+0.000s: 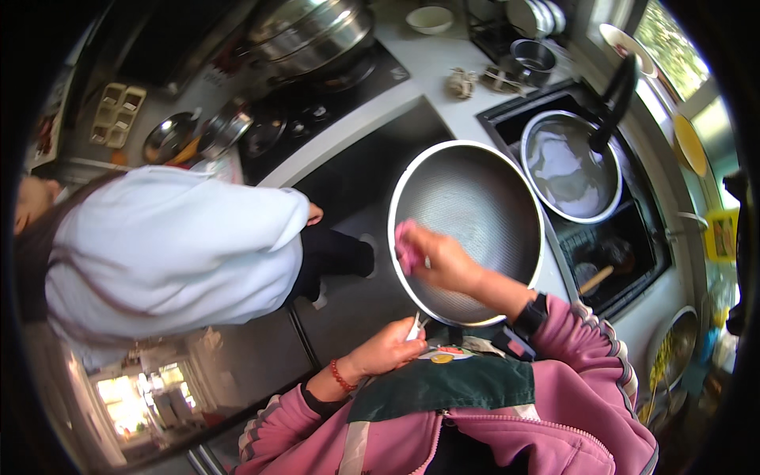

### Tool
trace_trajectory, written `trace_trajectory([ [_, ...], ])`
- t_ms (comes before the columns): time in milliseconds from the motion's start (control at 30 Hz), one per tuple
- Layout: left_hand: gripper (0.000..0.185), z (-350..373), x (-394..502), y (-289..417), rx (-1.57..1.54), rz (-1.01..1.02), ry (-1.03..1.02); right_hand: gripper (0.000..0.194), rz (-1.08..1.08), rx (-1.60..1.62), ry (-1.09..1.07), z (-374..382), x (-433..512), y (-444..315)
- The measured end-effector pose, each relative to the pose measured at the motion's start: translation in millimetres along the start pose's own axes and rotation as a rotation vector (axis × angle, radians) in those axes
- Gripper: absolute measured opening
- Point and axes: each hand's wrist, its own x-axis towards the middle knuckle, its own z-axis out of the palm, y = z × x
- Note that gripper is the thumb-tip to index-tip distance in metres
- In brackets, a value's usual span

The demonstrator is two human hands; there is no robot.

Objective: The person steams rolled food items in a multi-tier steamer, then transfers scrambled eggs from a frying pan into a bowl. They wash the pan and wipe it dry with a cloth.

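A large wok (pixel 475 202) with a grey textured inside and a bright rim is tilted in front of me, its right side by the counter edge. My right hand (pixel 445 258) is inside it, shut on a bunched pink cloth (pixel 407 246) pressed near the left wall. Below the near rim, my left hand (pixel 389 347) is closed around a white handle (pixel 414 330) with metal prongs that reach toward the wok. The hand partly hides this handle. A dark green apron (pixel 442 383) covers my chest just behind the wok.
Another person (pixel 178 249) in a pale blue top stands close on my left. On my right, a black sink (pixel 644 255) holds a metal basin of water (pixel 570 166) under a black faucet (pixel 617 104). A stacked steamer (pixel 314 35) sits on the stove (pixel 386 68) ahead.
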Motion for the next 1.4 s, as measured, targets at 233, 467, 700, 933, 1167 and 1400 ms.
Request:
trace_trajectory([
  [233,0.017,5,-5,-23,0.078,0.176,0.081,0.025,0.005,-1.058,0.15,-101,58,89],
  [467,0.011,-7,-7,-23,-0.289,0.029,0.074,0.022,0.696,-0.525,-0.205,-90,-82,56],
  [700,0.011,-20,-7,4,-0.48,0.051,0.163,0.047,0.471,1.113,0.226,-84,-149,26],
  [933,0.01,-23,-22,26,-0.548,0.081,0.066,0.053,0.311,1.493,0.706,-42,-43,44],
  [1167,0.012,-37,-64,14,-0.511,0.099,-0.184,0.052,0.465,1.427,0.869,-88,-4,92],
  [1400,0.012,-59,-70,-10,-0.646,0.152,-0.119,0.051,0.805,1.643,0.524,73,-3,98],
])
